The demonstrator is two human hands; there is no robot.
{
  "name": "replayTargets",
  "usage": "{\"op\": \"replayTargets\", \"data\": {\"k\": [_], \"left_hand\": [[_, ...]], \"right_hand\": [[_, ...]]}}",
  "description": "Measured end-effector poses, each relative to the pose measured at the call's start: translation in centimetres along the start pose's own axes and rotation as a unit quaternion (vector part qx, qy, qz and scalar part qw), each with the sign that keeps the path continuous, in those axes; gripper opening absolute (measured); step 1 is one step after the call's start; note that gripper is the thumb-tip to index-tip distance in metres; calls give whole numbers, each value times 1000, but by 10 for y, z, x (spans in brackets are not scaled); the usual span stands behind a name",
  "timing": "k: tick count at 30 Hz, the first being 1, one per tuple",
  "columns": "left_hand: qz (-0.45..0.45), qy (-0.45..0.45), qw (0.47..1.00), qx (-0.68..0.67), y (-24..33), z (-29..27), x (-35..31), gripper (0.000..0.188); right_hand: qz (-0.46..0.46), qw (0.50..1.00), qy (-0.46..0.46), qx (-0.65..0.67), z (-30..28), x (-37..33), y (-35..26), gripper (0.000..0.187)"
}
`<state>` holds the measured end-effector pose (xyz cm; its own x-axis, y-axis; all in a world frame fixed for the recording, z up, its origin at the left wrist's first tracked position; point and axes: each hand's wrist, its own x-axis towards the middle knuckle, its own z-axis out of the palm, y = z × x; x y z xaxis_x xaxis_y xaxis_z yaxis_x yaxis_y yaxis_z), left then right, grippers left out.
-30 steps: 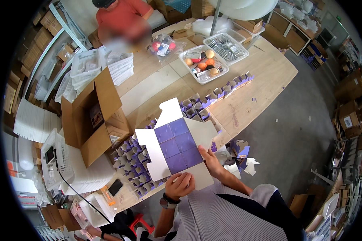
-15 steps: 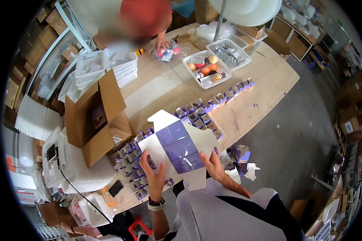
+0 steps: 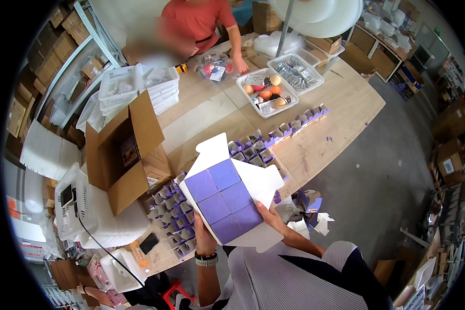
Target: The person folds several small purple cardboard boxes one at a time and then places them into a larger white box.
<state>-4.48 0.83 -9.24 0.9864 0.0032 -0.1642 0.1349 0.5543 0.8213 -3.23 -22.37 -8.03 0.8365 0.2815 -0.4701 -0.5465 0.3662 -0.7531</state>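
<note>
In the head view, I see left hand (image 3: 205, 238) and right hand (image 3: 274, 219) apart, gripping either side of a white-flapped carton (image 3: 257, 180) above the table (image 3: 341, 106); purple boxes (image 3: 223, 200) fill it; seemingly steadying now; closing calls for folding flaps inward.

Your view is bright and fairly even over the tabletop (image 3: 341, 98); you cannot tell where the light comes from. At centre, the white flaps (image 3: 261, 181) look nearly washed out, while the purple box (image 3: 225, 199) reads clearly. Shadow darkens the carton (image 3: 116, 137) inside, left of centre, and the floor (image 3: 346, 186) at right is duller. A soft blur covers part of the person (image 3: 199, 20) up top. Toward your blackened corners, edges bow.
</note>
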Motion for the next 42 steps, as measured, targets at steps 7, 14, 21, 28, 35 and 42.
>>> {"op": "replayTargets", "data": {"k": [7,14,21,28,35,42], "left_hand": [[55,-50,981,-178,-19,-36,-9,62],[50,-15,987,-150,-20,-23,-18,61],[36,-4,990,-138,-23,-24,-21,60],[27,-8,991,-134,-28,-20,-19,58],[4,-16,995,-95,-37,-24,-8,57],[-66,19,997,23,-29,20,10,52]], "right_hand": [[-6,999,18,-35,-6,-16,-20,75],[0,1000,-13,-23,5,-23,-18,73],[-214,927,21,-309,-14,-11,-18,47],[-257,946,133,-146,-5,-4,-59,29],[-359,865,8,-351,-12,-10,-94,31],[-265,930,-117,-227,17,13,-91,44]]}}
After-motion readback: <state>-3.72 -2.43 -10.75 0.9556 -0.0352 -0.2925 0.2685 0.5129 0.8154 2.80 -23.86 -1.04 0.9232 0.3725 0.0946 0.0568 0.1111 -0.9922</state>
